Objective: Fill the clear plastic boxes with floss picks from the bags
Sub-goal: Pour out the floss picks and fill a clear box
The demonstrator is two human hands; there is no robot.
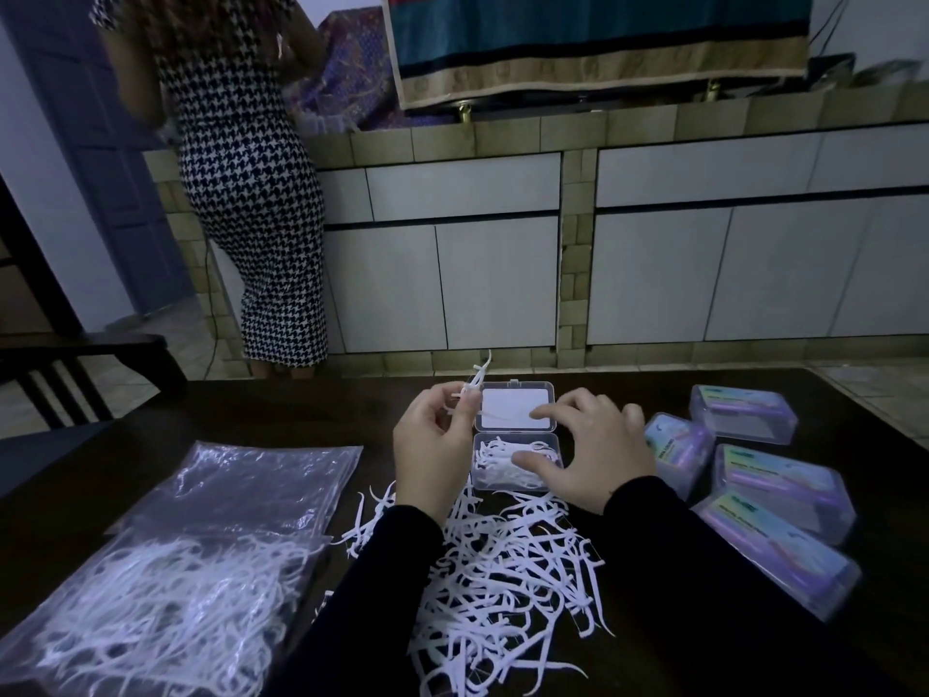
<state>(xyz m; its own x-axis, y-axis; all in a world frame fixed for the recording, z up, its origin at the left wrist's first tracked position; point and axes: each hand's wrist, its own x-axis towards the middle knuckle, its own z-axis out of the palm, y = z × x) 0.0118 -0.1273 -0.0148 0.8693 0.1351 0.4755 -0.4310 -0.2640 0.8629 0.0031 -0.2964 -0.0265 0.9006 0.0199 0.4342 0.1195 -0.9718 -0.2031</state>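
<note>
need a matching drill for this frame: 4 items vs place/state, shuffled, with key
Items:
1. left hand
2. open clear box
3. bag of floss picks
4. closed boxes

States:
A. stacked at table's right
B. lying at table's left
C. pinches a few picks
D. partly filled, lid flipped back

Pairs: 1-C, 2-D, 3-B, 4-A

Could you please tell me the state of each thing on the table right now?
Open box: lid back, partly filled with picks.
Left hand: pinching a few picks.
Right hand: fingers spread, resting on the box.
Front bag: still holding picks.
Loose pile: spilled on the table.
Four boxes: closed.
</note>
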